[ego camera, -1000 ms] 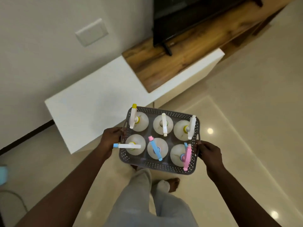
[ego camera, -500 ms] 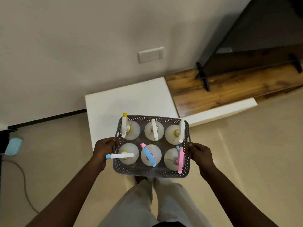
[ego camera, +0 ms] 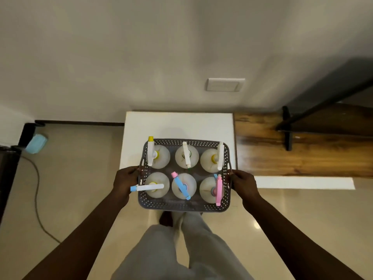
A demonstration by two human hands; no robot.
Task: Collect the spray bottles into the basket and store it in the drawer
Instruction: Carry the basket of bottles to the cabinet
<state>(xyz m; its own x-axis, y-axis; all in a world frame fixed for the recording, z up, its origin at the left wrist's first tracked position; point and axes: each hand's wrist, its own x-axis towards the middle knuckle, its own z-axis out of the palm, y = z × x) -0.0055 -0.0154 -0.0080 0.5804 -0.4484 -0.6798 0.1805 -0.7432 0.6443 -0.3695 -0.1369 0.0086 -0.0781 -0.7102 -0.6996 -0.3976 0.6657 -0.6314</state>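
A grey perforated basket [ego camera: 181, 207] hangs in the air in front of me, over the near edge of a low white cabinet [ego camera: 177, 126]. My left hand [ego camera: 125, 180] grips its left handle and my right hand [ego camera: 242, 182] grips its right handle. Several pale spray bottles stand upright inside in two rows, among them one with a blue and pink nozzle [ego camera: 181, 185], one with a pink nozzle [ego camera: 218, 189] and one with a yellow-tipped white nozzle [ego camera: 150, 151]. No drawer shows in this view.
A wooden TV bench [ego camera: 292, 150] joins the white cabinet on the right, with a black TV stand foot [ego camera: 287, 130] on it. A wall plate [ego camera: 225, 84] sits above. A light blue object [ego camera: 36, 143] and a cable [ego camera: 37, 201] lie on the floor at left. My legs [ego camera: 181, 249] stand below the basket.
My view has swung round so that I now face the white cabinet squarely, closer than before. Both hands have kept hold of the basket, and the bottles have stayed in place.
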